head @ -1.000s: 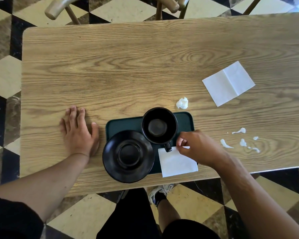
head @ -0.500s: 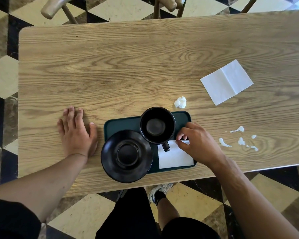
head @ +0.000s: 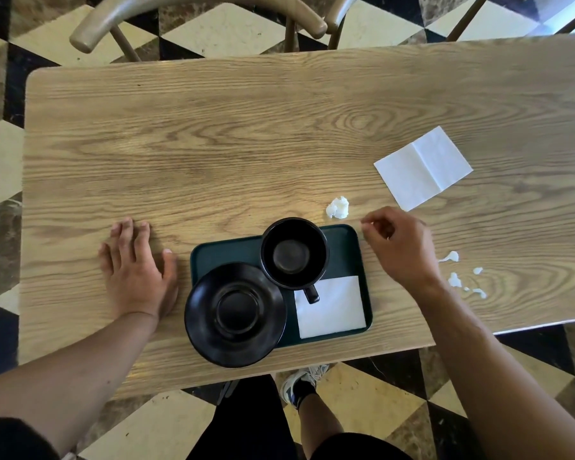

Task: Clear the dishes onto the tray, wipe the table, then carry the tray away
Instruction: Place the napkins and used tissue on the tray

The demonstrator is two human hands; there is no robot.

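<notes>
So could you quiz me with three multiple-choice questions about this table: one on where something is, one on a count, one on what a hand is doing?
1. Where is the crumpled napkin?
A on the tray
B on the table beyond the tray
C in the cup

2. How many flat white napkins are there?
A one
B two
C four

3. The left hand is:
A flat on the table
B lifting the saucer
C holding the cup

Answers:
1 B, it lies on wood past the tray.
2 B, one on the tray, one on the table.
3 A, palm down, fingers spread.
</notes>
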